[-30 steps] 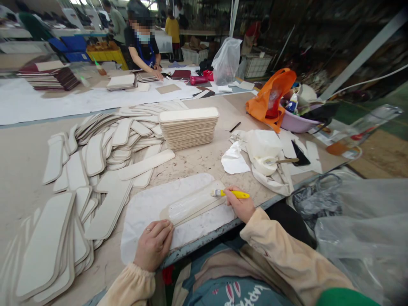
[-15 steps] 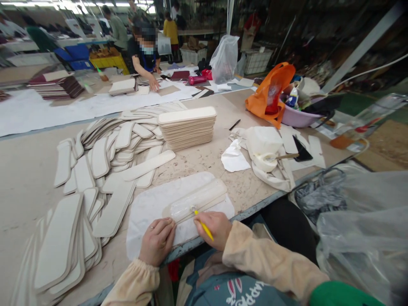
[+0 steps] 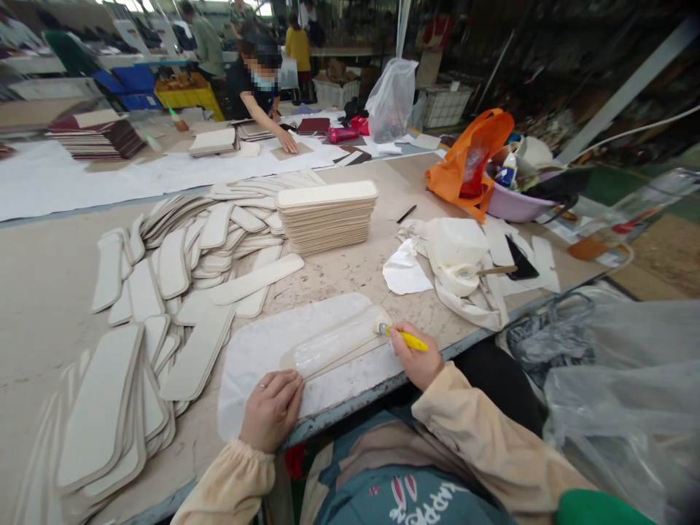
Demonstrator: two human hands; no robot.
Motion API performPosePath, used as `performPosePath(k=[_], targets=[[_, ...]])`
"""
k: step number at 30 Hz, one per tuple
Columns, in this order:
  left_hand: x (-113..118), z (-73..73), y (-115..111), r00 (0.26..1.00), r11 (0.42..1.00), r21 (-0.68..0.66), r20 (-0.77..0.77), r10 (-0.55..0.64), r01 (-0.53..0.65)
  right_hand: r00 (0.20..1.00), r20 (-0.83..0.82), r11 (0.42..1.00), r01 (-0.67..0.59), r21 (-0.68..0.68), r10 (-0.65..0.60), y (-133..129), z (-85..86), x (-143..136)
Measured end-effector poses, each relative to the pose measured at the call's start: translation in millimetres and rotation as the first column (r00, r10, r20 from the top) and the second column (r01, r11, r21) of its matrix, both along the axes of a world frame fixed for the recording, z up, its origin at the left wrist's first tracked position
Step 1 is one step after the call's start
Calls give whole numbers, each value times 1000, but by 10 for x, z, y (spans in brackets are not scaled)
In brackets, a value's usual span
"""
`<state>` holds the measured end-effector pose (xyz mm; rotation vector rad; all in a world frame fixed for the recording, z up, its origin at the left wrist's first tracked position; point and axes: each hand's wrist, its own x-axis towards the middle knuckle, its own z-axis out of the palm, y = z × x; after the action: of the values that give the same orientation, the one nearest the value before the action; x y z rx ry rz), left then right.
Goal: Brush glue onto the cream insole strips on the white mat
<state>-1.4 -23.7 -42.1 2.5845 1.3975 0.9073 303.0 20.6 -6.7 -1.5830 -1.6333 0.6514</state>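
Note:
A small paintbrush (image 3: 403, 337) with a yellow handle is gripped in my right hand (image 3: 418, 356). Its bristles touch the right end of a pale rounded strip (image 3: 333, 339), whose top looks wet and glossy. My left hand (image 3: 273, 408) has its fingers bent together on the strip's near left end and grips that edge; the thumb is mostly hidden. Beneath the strip lies a white sheet (image 3: 243, 364) with rounded corners. A neat stack of similar strips (image 3: 328, 219) stands behind it.
Many loose pale strips (image 3: 142, 292) overlap on the left. At right are a white tub (image 3: 456, 248) with a stick across it, crumpled white paper (image 3: 405, 268), an orange bag (image 3: 464, 164) and a lilac basin (image 3: 517, 200). A co-worker (image 3: 259, 87) works across the table.
My right hand has moved right and away from me, carrying the paintbrush from the strip's middle to its right end. My left hand stays at the left end. The co-worker's arm has shifted.

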Motion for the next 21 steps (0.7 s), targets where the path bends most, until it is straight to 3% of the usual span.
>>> performPosePath(k=[2,4,7,10,13,17,21], targets=[[-7,-10,-8,1000,1000,-3,-5,5,-5,996,71,997,-54,51,50,-44,24,-84],[-14,-19,-16,1000,1000,-9,-9,7,-7,976,126,979,-189,73,178,-132,45,-278],[-16,-22,-21,1000,1000,-13,-18,1,-1,903,149,905,-418,81,404,-256,59,-621],[-10,-6,-10,1000,1000,-16,-23,-13,13,855,145,850,-514,112,498,-258,35,-773],[-1,17,7,1000,1000,-21,-14,-11,10,895,139,886,-442,140,424,-158,-34,-596],[20,27,-13,1000,998,-53,7,21,-21,970,113,958,-233,167,216,-6,-158,-106],[58,46,-66,996,990,-124,39,79,-74,997,43,969,-70,236,62,71,-202,189]])
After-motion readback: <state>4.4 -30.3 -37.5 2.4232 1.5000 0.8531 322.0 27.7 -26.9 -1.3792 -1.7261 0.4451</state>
